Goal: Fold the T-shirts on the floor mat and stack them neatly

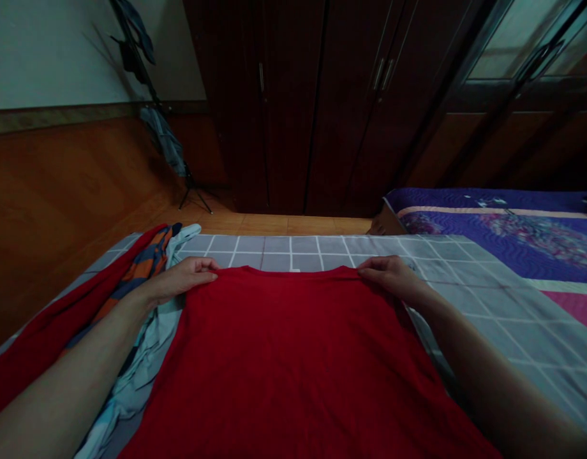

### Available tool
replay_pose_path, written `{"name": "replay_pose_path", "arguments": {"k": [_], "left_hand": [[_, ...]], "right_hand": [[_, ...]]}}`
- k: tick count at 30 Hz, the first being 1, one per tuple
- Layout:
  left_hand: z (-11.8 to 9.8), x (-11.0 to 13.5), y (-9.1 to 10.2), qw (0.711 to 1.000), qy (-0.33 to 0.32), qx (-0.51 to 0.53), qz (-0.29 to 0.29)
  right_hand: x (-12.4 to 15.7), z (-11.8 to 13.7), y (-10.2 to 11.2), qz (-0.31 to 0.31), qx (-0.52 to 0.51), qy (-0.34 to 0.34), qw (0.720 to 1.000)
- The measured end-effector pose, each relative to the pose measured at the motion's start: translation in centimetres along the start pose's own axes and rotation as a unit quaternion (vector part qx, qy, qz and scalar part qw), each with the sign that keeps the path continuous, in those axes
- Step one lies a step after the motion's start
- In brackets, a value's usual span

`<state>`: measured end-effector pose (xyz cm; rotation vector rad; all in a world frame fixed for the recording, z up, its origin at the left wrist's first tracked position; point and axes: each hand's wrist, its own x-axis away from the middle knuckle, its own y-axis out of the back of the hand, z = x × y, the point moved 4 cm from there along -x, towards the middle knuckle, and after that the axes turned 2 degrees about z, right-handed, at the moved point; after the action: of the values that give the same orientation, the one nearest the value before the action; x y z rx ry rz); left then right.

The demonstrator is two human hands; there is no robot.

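Note:
A red cloth garment, probably a T-shirt (293,357), lies spread flat on a grey checked bed sheet (513,312), its far edge running across the middle of the view. My left hand (183,280) pinches the far left corner of that edge, and my right hand (386,276) pinches the far right corner. Just left of the garment lies a loose heap: a red cloth (49,338), an orange and blue striped cloth (143,268) and a pale blue cloth (135,363), which passes under my left forearm.
Beyond the sheet's far edge is a strip of wood floor (284,224). Dark wooden wardrobe doors (293,108) stand behind it. A purple quilt (513,233) covers a bed at the right. Clothes hang on a tripod stand (164,140) at the back left.

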<state>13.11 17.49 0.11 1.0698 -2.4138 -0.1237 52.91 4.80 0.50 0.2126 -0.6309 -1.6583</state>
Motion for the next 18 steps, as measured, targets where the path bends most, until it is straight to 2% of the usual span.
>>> {"name": "replay_pose_path", "arguments": {"k": [6,11,13,15,18], "left_hand": [[0.3,-0.8,0.5,0.993,-0.001,-0.095,-0.068],[-0.1,-1.0,0.6,0.972,-0.034,-0.189,-0.137],[-0.9,-0.4,0.9,0.948,-0.05,-0.262,-0.176],[-2.0,0.8,1.1,0.91,-0.064,-0.354,-0.206],[-3.5,4.0,0.8,0.855,-0.089,-0.462,-0.219]], "right_hand": [[-0.6,0.0,-0.5,-0.053,0.162,0.074,0.983],[-0.2,0.6,-0.2,-0.086,0.254,0.066,0.961],[0.8,1.2,0.6,-0.121,0.269,0.066,0.953],[2.4,1.8,1.6,-0.148,0.269,0.066,0.949],[5.9,1.9,2.6,-0.15,0.258,0.049,0.953]]}}
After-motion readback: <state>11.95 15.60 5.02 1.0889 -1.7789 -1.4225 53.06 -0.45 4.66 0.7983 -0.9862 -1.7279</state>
